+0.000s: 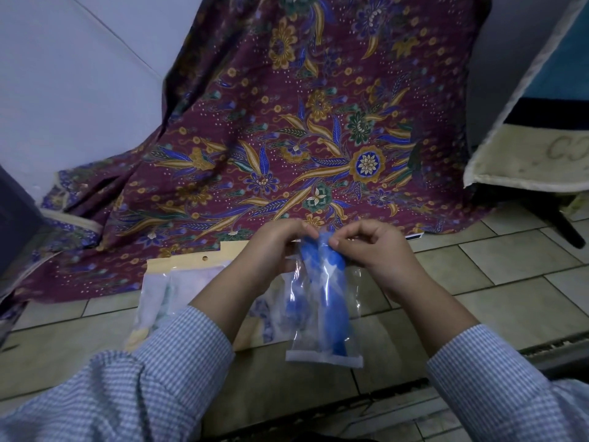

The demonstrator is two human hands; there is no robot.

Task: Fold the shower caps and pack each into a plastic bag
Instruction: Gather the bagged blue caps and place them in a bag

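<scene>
Glossy clear plastic bag (322, 317)

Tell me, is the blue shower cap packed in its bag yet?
Almost. The folded blue shower cap already sits inside the clear plastic bag. The left hand and right hand are pinching the bag's top, which looks like closing it. More caps seem to wait in the yellow-topped packet on the floor.

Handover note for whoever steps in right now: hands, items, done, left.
Left hand and right hand both pinch the mouth of the small clear plastic bag, held above the tiled floor.
Folded blue shower cap is mostly inside, its top at the opening.
Yellow-topped retail pouch with more caps lies on the floor to the left.
Done: cap folded and inserted.
Left: close this bag, then the remaining caps.
</scene>
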